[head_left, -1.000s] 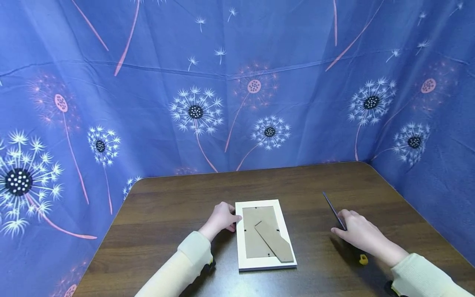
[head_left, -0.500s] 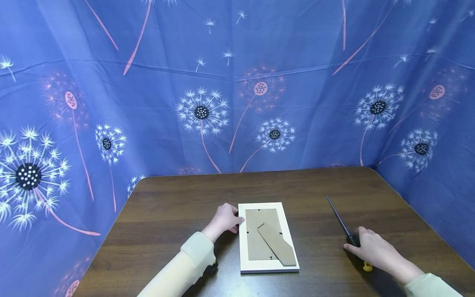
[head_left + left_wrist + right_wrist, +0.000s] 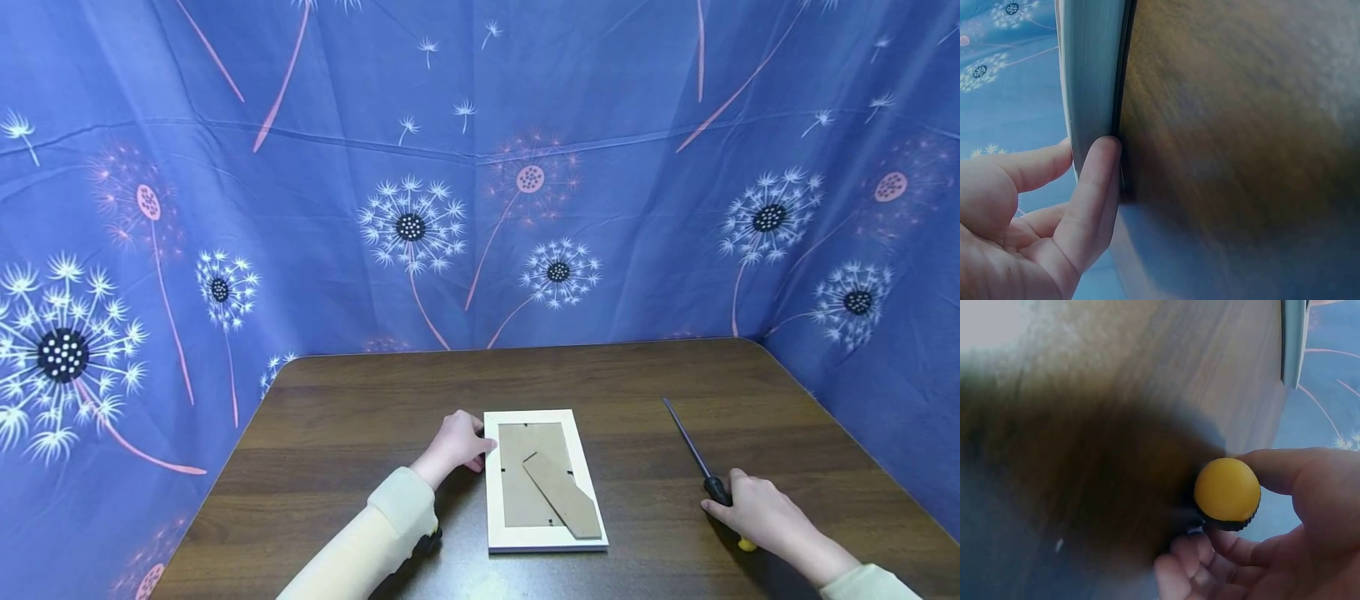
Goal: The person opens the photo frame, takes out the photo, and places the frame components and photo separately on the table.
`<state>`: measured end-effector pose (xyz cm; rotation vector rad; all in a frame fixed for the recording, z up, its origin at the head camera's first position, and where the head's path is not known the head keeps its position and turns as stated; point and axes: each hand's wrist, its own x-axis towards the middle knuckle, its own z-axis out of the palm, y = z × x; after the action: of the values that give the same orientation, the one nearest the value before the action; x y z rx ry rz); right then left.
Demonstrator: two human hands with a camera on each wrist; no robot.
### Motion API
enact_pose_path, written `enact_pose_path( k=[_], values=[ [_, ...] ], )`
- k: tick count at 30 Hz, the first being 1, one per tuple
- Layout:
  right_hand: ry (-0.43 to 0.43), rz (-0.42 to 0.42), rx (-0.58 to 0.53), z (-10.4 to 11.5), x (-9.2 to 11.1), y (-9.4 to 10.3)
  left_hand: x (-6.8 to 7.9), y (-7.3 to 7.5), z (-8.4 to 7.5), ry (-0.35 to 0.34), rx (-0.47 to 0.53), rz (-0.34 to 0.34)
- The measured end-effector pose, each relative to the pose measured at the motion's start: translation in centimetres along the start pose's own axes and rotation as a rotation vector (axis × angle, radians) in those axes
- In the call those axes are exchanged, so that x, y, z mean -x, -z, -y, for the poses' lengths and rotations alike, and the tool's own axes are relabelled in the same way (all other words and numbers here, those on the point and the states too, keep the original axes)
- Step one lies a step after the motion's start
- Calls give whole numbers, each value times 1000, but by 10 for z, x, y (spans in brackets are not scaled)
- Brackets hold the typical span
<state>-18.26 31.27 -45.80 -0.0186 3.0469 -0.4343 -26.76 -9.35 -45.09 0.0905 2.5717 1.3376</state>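
A white picture frame [image 3: 493,500] lies face down on the table, its brown backing board [image 3: 517,492] and slanted easel stand [image 3: 566,500] facing up. My left hand [image 3: 454,443] pinches its left edge, thumb on top and a finger [image 3: 1088,194] along the side. Right of the frame, my right hand [image 3: 772,515] grips a screwdriver [image 3: 718,490] by its black handle. The thin shaft points away from me toward the back of the table. In the right wrist view the yellow handle end [image 3: 1227,490] shows between thumb and fingers; the palm hides part of the handle in the head view.
The brown wooden table [image 3: 360,400] has rounded back corners. A blue dandelion-print cloth [image 3: 300,208] hangs behind it and along both sides. Bare wood lies between the frame and the screwdriver.
My right hand has moved toward me and slightly right, and more of the screwdriver's shaft and handle now shows. The left hand stays on the frame's edge. The head view has shifted slightly.
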Motion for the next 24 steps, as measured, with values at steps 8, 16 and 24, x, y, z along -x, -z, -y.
enact_pose_path(
  k=[8, 16, 24],
  values=[
    [-16, -21, -6, 3, 1, -2, 0, 0, -1, 2, -18, -2],
    [-17, -25, -10, 5, 0, -4, -1, 0, -1, 3, -24, 1],
    [-10, -49, -34, 6, -2, -1, -1, 0, 0, 1, -46, -2]
  ],
)
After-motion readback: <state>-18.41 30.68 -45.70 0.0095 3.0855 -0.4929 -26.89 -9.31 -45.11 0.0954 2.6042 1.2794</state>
